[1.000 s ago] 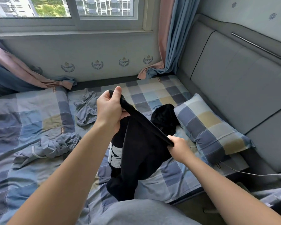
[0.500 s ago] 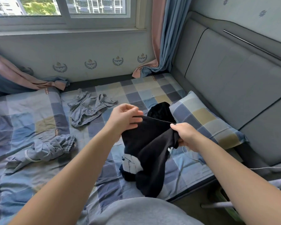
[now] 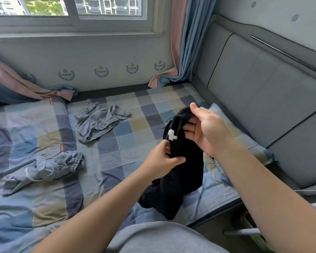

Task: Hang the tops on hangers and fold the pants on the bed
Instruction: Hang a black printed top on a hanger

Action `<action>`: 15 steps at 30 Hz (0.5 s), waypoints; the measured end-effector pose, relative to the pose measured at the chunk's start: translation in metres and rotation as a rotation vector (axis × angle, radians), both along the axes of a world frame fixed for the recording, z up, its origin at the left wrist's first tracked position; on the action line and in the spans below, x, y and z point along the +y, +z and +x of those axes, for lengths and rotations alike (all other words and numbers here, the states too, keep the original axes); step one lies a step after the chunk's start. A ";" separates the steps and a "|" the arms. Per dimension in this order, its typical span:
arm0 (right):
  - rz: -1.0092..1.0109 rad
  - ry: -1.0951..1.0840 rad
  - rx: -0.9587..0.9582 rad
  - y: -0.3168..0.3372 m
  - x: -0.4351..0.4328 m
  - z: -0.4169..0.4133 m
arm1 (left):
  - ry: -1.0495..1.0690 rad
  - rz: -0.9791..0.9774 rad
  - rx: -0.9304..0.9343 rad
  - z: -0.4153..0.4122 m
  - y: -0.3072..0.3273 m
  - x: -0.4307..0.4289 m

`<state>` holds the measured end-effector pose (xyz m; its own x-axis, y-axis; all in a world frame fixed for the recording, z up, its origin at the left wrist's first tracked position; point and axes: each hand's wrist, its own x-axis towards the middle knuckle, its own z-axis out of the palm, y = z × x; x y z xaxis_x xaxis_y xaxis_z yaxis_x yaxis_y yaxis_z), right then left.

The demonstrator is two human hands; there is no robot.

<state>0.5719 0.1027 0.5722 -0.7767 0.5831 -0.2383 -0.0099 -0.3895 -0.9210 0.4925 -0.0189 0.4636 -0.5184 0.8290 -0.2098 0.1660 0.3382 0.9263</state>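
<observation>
From where I stand, little clothing shows. The person's left forearm (image 3: 102, 212) and right forearm (image 3: 259, 185) are bare from the wrists to the edge of view. The left hand (image 3: 162, 161) and the right hand (image 3: 206, 132) are bare too, and the right thumbnail looks cut short. Low in the middle, close to the body, is a rounded swell of plain mid-grey cloth (image 3: 164, 238), soft and smooth like jersey. Whether it is a shirt front or trousers cannot be told.
</observation>
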 end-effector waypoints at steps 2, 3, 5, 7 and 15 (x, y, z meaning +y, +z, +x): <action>0.006 -0.014 0.057 0.005 0.000 -0.001 | 0.005 0.003 0.067 0.003 -0.007 0.002; 0.006 -0.028 0.081 0.007 0.001 0.000 | 0.018 0.001 0.107 0.003 -0.011 0.002; -0.010 -0.070 0.125 0.012 0.005 0.000 | 0.061 -0.009 0.193 0.000 -0.015 0.000; -0.032 -0.137 0.145 0.015 0.013 0.002 | 0.118 -0.004 0.276 -0.008 -0.019 -0.006; -0.124 -0.228 0.159 0.010 0.050 0.010 | 0.215 0.104 0.293 -0.039 -0.004 -0.026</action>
<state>0.5815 0.1523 0.5821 -0.6620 0.7209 -0.2052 -0.2501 -0.4705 -0.8462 0.4535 -0.0444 0.4592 -0.7082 0.7040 0.0528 0.3643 0.3004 0.8815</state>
